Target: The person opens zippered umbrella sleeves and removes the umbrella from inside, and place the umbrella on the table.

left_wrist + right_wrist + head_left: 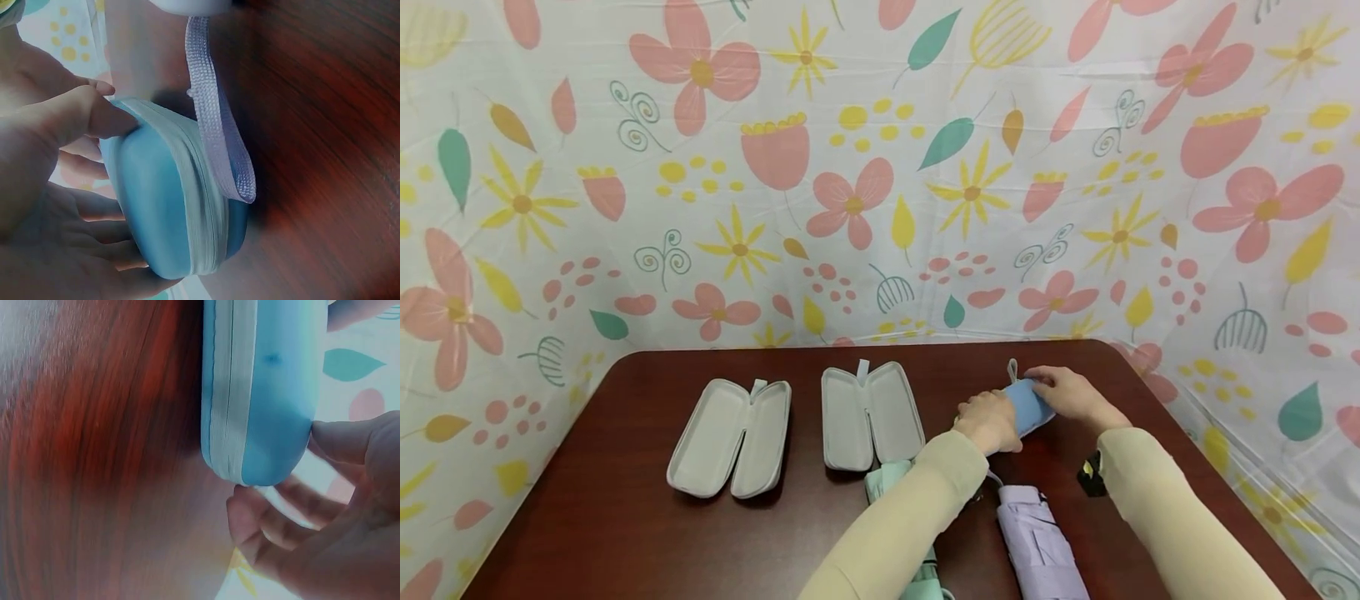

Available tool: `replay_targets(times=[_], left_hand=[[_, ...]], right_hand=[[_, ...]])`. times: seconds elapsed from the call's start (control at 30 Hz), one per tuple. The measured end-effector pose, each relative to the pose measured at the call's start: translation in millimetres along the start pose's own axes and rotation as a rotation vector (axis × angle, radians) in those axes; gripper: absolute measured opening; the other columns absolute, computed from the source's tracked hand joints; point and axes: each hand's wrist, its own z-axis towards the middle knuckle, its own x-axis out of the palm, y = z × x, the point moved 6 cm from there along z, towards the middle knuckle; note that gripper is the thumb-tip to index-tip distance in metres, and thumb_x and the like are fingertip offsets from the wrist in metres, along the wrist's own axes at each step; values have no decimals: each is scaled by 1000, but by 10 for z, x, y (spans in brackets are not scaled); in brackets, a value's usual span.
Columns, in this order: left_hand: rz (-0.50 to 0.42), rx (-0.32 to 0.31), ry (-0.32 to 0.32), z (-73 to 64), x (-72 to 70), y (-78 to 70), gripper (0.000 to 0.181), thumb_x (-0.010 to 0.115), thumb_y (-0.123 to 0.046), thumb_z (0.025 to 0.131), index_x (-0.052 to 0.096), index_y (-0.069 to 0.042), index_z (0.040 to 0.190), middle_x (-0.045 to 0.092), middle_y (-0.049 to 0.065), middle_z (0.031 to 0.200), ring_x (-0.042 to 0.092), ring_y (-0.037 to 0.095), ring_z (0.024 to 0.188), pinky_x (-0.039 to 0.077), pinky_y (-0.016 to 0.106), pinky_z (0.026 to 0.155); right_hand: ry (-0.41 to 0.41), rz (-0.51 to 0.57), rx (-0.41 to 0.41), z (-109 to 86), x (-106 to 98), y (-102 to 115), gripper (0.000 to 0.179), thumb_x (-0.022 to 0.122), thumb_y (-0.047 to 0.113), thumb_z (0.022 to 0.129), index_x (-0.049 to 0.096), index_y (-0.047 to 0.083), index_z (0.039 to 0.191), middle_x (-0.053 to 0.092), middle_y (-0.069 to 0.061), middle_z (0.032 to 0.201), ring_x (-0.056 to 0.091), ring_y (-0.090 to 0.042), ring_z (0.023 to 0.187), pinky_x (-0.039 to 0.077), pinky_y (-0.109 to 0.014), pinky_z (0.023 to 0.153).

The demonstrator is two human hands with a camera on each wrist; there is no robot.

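A light blue zip case point(1028, 407) with a pale zipper band sits at the right of the table, closed along the side seen in the wrist views. My left hand point(990, 419) grips its near left end, thumb on top and fingers along the side in the left wrist view. At the other end, my right hand point(1071, 394) holds the rounded corner. The right wrist view has the thumb point(344, 441) against the case's side and the index fingertip point(244, 503) at the zipper band's end. A small grey loop point(1012, 368) sticks up behind the case.
Two grey hard cases lie open, one at the left point(707, 437) and one mid-table point(891, 408). A folded lavender umbrella point(1039, 546), its wrist strap point(209, 106) beside the blue case, lies in front. A mint-green folded umbrella point(887, 475) is partly under the left sleeve.
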Motion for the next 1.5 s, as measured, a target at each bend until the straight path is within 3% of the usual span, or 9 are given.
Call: replay_targets(times=[0.13,0.27,0.47,0.73,0.87,1.03,1.27,1.5], left_hand=[[46,16,26,10,9,11,77,76,-47,81,45,-17,144,53,2,134,51,22,121,40,39,98],[78,55,33,29,4,36,75,75,-44,82,43,-21,146,49,-1,140,45,20,129,36,41,102],[120,122,38,22,2,77,76,76,-42,83,42,-23,148,49,-3,140,43,18,128,36,41,101],[133,188,26,24,-2,135,71,74,-45,84,45,-24,145,50,-5,138,44,17,127,34,41,103],[151,208,14,49,-14,139,64,73,-41,86,48,-25,142,52,-6,137,44,16,127,33,41,105],[169,230,14,54,-44,134,61,72,-37,86,50,-27,141,53,-8,134,47,13,124,34,39,104],[186,246,35,51,-68,154,52,72,-31,87,55,-27,136,56,-9,131,51,12,118,36,37,101],[189,259,32,59,-61,164,53,73,-30,86,56,-28,137,54,-9,134,48,13,123,34,36,105]], right_hand=[[28,-20,-15,22,-18,2,31,49,8,101,63,-3,126,56,-30,127,55,-42,101,45,-50,79],[50,-35,1,42,-17,-59,30,45,7,101,65,-3,122,55,-31,126,53,-46,111,46,-53,84],[81,-14,27,60,-2,-155,29,42,0,98,67,-5,113,61,-27,112,54,-27,78,42,-39,67],[237,104,44,45,75,-262,41,36,-13,89,61,-9,122,59,-26,110,55,-26,80,48,-37,59],[305,127,19,45,97,-309,42,38,-15,88,59,-11,123,57,-26,110,52,-24,70,48,-38,56],[404,174,49,30,106,-398,37,40,-10,94,55,-11,128,57,-23,111,56,-24,69,51,-42,58],[525,278,67,19,154,-485,22,46,1,100,63,0,115,56,-10,83,57,-26,69,48,-38,56],[536,329,63,-29,178,-520,21,47,3,102,64,2,115,57,-10,82,56,-26,69,46,-36,56]])
